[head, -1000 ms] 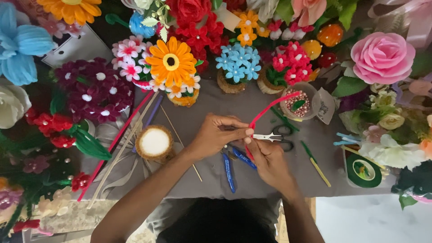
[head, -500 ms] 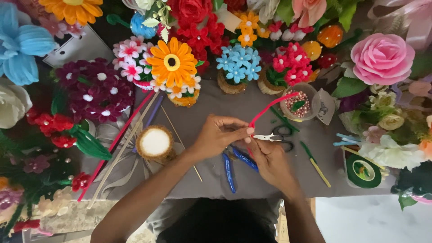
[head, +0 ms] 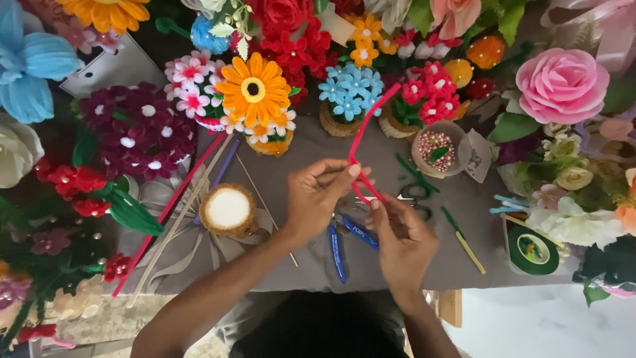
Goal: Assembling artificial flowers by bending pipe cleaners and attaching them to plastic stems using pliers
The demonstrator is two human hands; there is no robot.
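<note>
My left hand [head: 319, 197] and my right hand [head: 400, 233] meet over the grey cloth [head: 298, 146], both pinching a red pipe cleaner [head: 368, 129]. The stem is bent: its long end rises toward the blue flower pot [head: 348, 99], and its lower part kinks between my fingertips. Blue-handled pliers [head: 346, 238] lie on the cloth just below my hands. Black-handled scissors [head: 416, 195] rest right of my fingers, partly hidden by my right hand.
Handmade pipe-cleaner flowers ring the cloth: an orange daisy [head: 253, 89], a maroon bunch [head: 136, 129], a pink rose [head: 562, 83]. A small wicker pot with a white top [head: 228, 209], a bead cup [head: 437, 149], a green tape roll [head: 533, 250], and long red and purple stems [head: 192, 179] lie nearby.
The metal tool once at my fingertips is gone from my grip. The red pipe cleaner has swung more upright and now carries a sharp bend between both hands.
</note>
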